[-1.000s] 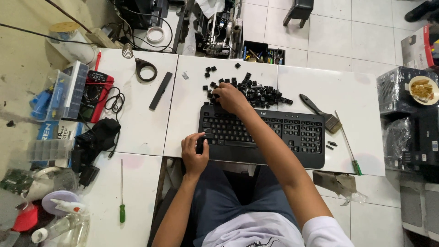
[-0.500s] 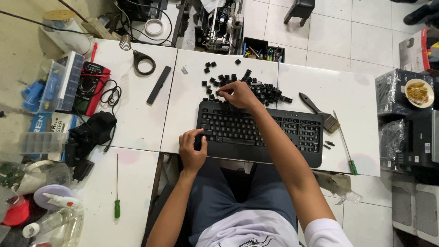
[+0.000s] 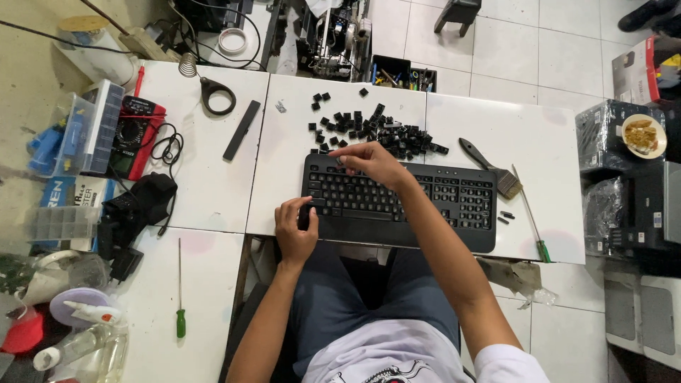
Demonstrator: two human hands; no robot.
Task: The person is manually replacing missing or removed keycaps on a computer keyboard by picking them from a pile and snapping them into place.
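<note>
A black keyboard (image 3: 433, 206) lies on the white table (image 3: 553, 142) in front of me. My left hand (image 3: 294, 230) grips the keyboard's left front corner. My right hand (image 3: 372, 162) hovers over the upper left rows of keys, fingers curled together, fingertips touching the key area; whether a keycap is pinched between them cannot be told. Just behind the keyboard lies a scattered pile of loose black keycaps (image 3: 383, 131).
A paintbrush (image 3: 489, 164) and a thin green-handled screwdriver (image 3: 532, 216) lie right of the keyboard. A black bar (image 3: 241, 130), tape dispenser (image 3: 216, 96), red multimeter (image 3: 135, 135) and parts boxes (image 3: 85, 128) sit left. Another green screwdriver (image 3: 179, 298) lies on the lower left table.
My right hand has drawn back from the keycap pile to the keyboard's upper left keys. My left hand stays on the keyboard's corner.
</note>
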